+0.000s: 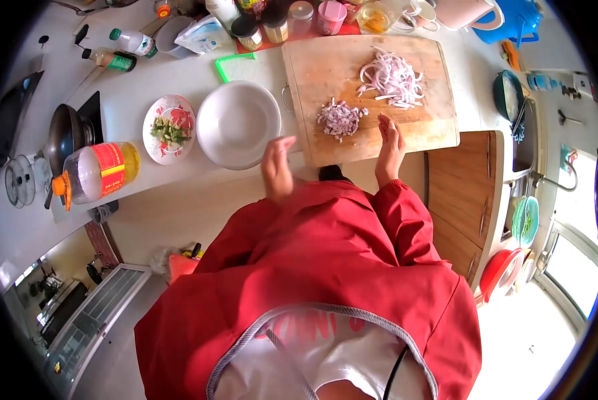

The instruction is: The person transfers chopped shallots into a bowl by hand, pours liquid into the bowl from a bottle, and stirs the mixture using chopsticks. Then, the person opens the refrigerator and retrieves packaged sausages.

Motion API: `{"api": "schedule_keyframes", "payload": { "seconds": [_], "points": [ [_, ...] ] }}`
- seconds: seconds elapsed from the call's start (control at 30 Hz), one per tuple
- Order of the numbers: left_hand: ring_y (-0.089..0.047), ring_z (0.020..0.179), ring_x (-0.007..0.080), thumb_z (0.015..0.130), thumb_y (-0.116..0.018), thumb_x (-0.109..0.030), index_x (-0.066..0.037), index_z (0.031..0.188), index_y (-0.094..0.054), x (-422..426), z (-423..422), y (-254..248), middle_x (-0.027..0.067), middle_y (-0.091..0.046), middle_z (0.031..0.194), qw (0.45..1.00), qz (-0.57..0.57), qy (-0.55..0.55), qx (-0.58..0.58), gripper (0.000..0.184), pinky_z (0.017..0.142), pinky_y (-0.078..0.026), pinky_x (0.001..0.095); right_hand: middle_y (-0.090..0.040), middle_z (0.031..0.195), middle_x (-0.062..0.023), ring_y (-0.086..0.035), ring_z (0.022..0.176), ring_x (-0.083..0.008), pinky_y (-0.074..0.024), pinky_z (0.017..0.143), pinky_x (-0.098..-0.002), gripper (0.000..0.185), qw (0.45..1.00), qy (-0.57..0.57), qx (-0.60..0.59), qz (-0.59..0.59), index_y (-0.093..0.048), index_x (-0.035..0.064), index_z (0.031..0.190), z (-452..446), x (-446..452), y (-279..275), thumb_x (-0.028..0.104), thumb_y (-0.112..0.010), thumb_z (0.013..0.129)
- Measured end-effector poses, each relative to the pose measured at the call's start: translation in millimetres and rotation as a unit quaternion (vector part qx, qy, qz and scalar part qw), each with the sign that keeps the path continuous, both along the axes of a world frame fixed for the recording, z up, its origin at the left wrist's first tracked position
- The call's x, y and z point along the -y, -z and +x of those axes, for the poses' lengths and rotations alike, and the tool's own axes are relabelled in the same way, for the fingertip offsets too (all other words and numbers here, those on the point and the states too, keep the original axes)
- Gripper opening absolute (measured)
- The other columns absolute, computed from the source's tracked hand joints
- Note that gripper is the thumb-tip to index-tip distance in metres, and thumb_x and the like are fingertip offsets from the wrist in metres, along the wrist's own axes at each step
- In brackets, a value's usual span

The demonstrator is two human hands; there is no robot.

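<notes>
Sliced onion [392,79] lies in a loose heap on the wooden cutting board [332,63], with a smaller pile of chopped onion [340,120] nearer its front edge. My right hand [390,148] is over the board's near edge, fingers stretched up and nothing visible in them, to the right of the chopped pile. To the left, my left hand [278,167] is held up between the board and a white bowl [238,123], its fingers extended and holding nothing I can see. The bowl looks empty inside.
Left of the bowl, a patterned plate [154,148] holds chopped green and pale pieces. An oil bottle [106,172] lies near the counter's front edge, by a dark wok [66,137]. Jars [276,25] line the back; a sink [524,143] is at right.
</notes>
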State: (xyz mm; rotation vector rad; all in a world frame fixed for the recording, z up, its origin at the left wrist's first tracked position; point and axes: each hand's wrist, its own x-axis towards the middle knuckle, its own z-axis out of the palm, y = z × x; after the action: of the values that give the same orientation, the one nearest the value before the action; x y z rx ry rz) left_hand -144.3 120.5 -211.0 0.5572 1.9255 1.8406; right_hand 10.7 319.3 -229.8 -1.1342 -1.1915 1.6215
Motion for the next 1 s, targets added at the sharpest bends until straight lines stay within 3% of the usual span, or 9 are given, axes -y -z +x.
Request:
{"api": "schedule_keyframes", "payload": {
  "seconds": [0.1, 0.23, 0.37, 0.4, 0.47, 0.6, 0.77, 0.9, 1.0],
  "points": [
    [-0.049, 0.128, 0.0270, 0.107, -0.025, -0.030, 0.007, 0.126, -0.054, -46.9, 11.7, 27.0, 0.0192, -0.054, 0.133, 0.995, 0.058, 0.014, 0.086, 0.050, 0.113, -0.035, 0.0381, -0.062, 0.120, -0.0150, -0.056, 0.115, -0.0217, -0.0406, 0.104, -0.0340, 0.041, 1.000, 0.019, -0.004, -0.004, -0.059, -0.0078, 0.121, -11.5, -9.8, 26.8, 0.025, -0.042, 0.103],
    [-0.037, 0.139, 0.0279, 0.107, -0.022, -0.040, 0.008, 0.138, -0.043, -89.5, 13.1, 33.4, 0.0203, -0.043, 0.145, 0.981, 0.100, -0.052, 0.158, 0.061, 0.119, -0.025, 0.0386, -0.062, 0.121, -0.0148, -0.056, 0.115, -0.0227, -0.0391, 0.105, -0.0346, 0.044, 1.000, 0.003, 0.005, 0.026, -0.061, -0.0060, 0.118, -22.2, -13.8, 34.0, 0.026, -0.035, 0.104],
    [-0.032, 0.142, 0.0288, 0.107, -0.020, -0.041, 0.007, 0.141, -0.040, -116.4, 23.3, 33.1, 0.0201, -0.038, 0.149, 0.973, 0.098, -0.101, 0.180, 0.063, 0.120, -0.021, 0.0390, -0.062, 0.123, -0.0146, -0.055, 0.118, -0.0234, -0.0375, 0.106, -0.0346, 0.045, 0.997, -0.031, -0.003, 0.077, -0.062, -0.0057, 0.117, -39.1, -10.4, 40.8, 0.026, -0.032, 0.104],
    [-0.031, 0.142, 0.0290, 0.107, -0.019, -0.041, 0.007, 0.141, -0.040, -121.1, 26.7, 24.0, 0.0200, -0.038, 0.150, 0.976, 0.094, -0.104, 0.166, 0.063, 0.120, -0.020, 0.0391, -0.063, 0.122, -0.0145, -0.055, 0.117, -0.0242, -0.0374, 0.105, -0.0348, 0.045, 0.994, -0.034, 0.073, 0.072, -0.063, -0.0059, 0.116, -49.6, -5.8, 8.0, 0.026, -0.033, 0.104],
    [-0.030, 0.143, 0.0296, 0.107, -0.018, -0.041, 0.006, 0.142, -0.039, -126.8, 26.4, 22.6, 0.0198, -0.035, 0.151, 0.981, 0.095, -0.099, 0.140, 0.063, 0.120, -0.019, 0.0388, -0.063, 0.121, -0.0153, -0.055, 0.117, -0.0252, -0.0374, 0.105, -0.0350, 0.045, 0.993, -0.041, 0.074, 0.088, -0.063, -0.0060, 0.114, -60.8, -3.2, 14.7, 0.025, -0.033, 0.104],
    [-0.028, 0.143, 0.0275, 0.107, -0.021, -0.039, 0.005, 0.144, -0.038, -140.2, 29.6, 13.9, 0.0187, -0.033, 0.153, 0.960, 0.083, -0.123, 0.237, 0.060, 0.120, -0.019, 0.0378, -0.063, 0.122, -0.0181, -0.056, 0.118, -0.0279, -0.0371, 0.105, -0.0356, 0.046, 0.989, -0.049, 0.079, 0.111, -0.064, -0.0069, 0.113, -78.0, 4.3, 15.0, 0.025, -0.031, 0.104],
    [-0.036, 0.138, 0.0240, 0.105, -0.028, -0.043, 0.003, 0.146, -0.038, -137.4, 25.3, 18.6, 0.0157, -0.038, 0.150, 0.923, 0.181, -0.067, 0.333, 0.062, 0.116, -0.025, 0.0360, -0.062, 0.124, -0.0168, -0.055, 0.120, -0.0272, -0.0370, 0.107, -0.0369, 0.053, 0.982, -0.109, 0.103, 0.116, -0.063, -0.0045, 0.116, -86.4, 7.6, 16.2, 0.030, -0.025, 0.105],
    [-0.043, 0.131, 0.0210, 0.103, -0.033, -0.043, 0.002, 0.145, -0.039, -134.4, 23.1, 25.0, 0.0124, -0.045, 0.144, 0.930, 0.149, -0.039, 0.333, 0.062, 0.112, -0.031, 0.0350, -0.062, 0.125, -0.0164, -0.054, 0.121, -0.0266, -0.0376, 0.107, -0.0363, 0.054, 0.988, -0.129, 0.075, 0.040, -0.063, -0.0042, 0.117, -96.5, 15.5, 1.6, 0.031, -0.024, 0.105],
    [-0.045, 0.130, 0.0196, 0.102, -0.035, -0.042, 0.001, 0.145, -0.041, -133.7, 21.9, 29.7, 0.0109, -0.047, 0.142, 0.908, 0.169, -0.038, 0.382, 0.061, 0.110, -0.033, 0.0346, -0.063, 0.125, -0.0140, -0.058, 0.116, -0.0231, -0.0419, 0.104, -0.0338, 0.052, 0.990, -0.112, 0.019, -0.086, -0.063, -0.0062, 0.118, -98.1, 15.2, -2.6, 0.032, -0.030, 0.106]
  ]
}}
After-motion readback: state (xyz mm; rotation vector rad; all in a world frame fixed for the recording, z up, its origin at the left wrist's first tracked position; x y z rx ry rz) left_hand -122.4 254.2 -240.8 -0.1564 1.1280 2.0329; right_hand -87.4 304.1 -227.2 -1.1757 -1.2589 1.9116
